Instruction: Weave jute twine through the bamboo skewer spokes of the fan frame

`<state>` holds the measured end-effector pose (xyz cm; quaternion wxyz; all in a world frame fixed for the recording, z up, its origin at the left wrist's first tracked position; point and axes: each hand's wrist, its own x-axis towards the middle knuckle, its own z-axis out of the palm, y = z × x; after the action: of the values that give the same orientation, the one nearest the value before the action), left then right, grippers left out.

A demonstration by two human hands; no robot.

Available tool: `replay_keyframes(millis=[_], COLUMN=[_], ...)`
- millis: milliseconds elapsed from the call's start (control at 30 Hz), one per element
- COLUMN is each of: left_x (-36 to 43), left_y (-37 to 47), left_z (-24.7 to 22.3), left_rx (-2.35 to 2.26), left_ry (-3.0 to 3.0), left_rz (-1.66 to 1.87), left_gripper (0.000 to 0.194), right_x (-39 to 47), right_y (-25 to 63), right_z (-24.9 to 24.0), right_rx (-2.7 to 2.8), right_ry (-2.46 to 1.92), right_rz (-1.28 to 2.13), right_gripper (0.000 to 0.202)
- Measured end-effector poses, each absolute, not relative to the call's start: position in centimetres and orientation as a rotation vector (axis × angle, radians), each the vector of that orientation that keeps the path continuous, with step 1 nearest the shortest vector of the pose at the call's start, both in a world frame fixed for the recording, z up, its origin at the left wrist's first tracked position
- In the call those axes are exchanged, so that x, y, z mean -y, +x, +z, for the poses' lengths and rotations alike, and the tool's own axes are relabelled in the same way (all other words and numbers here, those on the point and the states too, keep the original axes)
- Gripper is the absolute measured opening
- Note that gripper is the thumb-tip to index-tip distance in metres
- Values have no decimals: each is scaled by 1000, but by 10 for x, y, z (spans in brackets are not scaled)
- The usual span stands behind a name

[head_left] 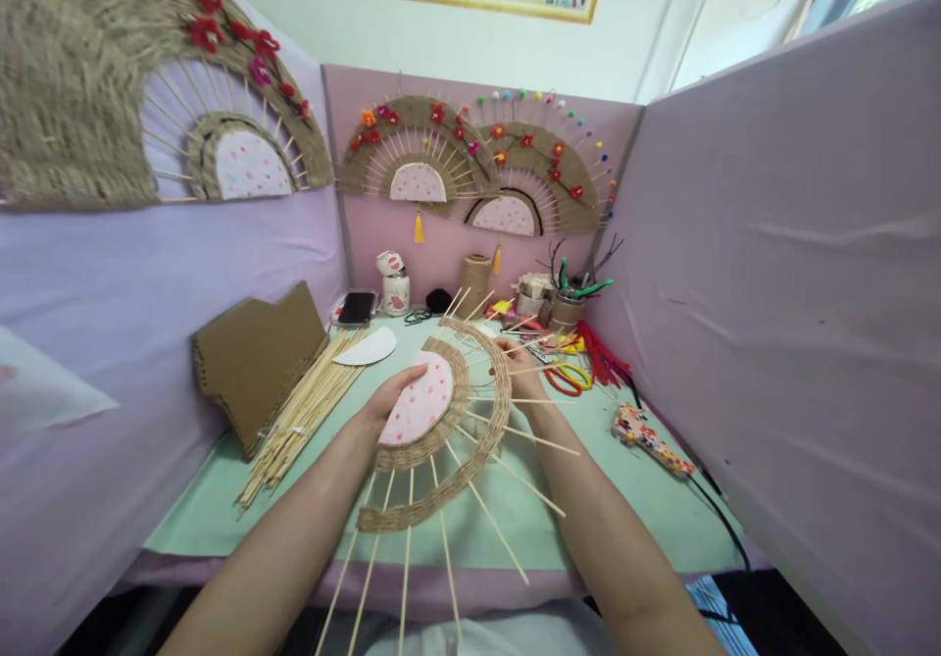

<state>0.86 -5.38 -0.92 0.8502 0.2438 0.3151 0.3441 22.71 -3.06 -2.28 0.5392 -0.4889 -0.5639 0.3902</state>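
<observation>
Head: L hand (385, 400), R hand (521, 374) fwd

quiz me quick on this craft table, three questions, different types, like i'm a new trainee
1. Multiple choice: on which part of the woven fan frame does the thumb of the left hand lie?
a) the outer woven band
b) the dotted half-disc
c) the tip of a stick

2. True or false: the bundle of loose sticks lies at the right end of the table.

3. Fill in: below the fans on the pink back panel hang two yellow ______.

Key:
1. b
2. False: the bundle of loose sticks lies on the left side of the table.
3. tassels
</observation>
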Motion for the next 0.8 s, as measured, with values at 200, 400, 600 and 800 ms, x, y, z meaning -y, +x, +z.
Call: replay_keyframes(millis=[200,400,600,800], left_x=[55,54,57,58], left_y=[11,11,13,13], left_z=[-10,-7,-3,-5], left_rx=[-726,-812,-862,-891], left_ry=[546,555,572,612], left_rz=[688,632,612,612], left_gripper=[28,32,29,25], right_x=[26,31,31,26], right_y=[250,258,261,267], right_z=[-21,-16,-17,-20], right_rx=[1269,1110,1067,1059], right_ry=[-1141,-1105,-1090,-1062], right_rz=[411,266,223,161], right_gripper=[26,29,29,25])
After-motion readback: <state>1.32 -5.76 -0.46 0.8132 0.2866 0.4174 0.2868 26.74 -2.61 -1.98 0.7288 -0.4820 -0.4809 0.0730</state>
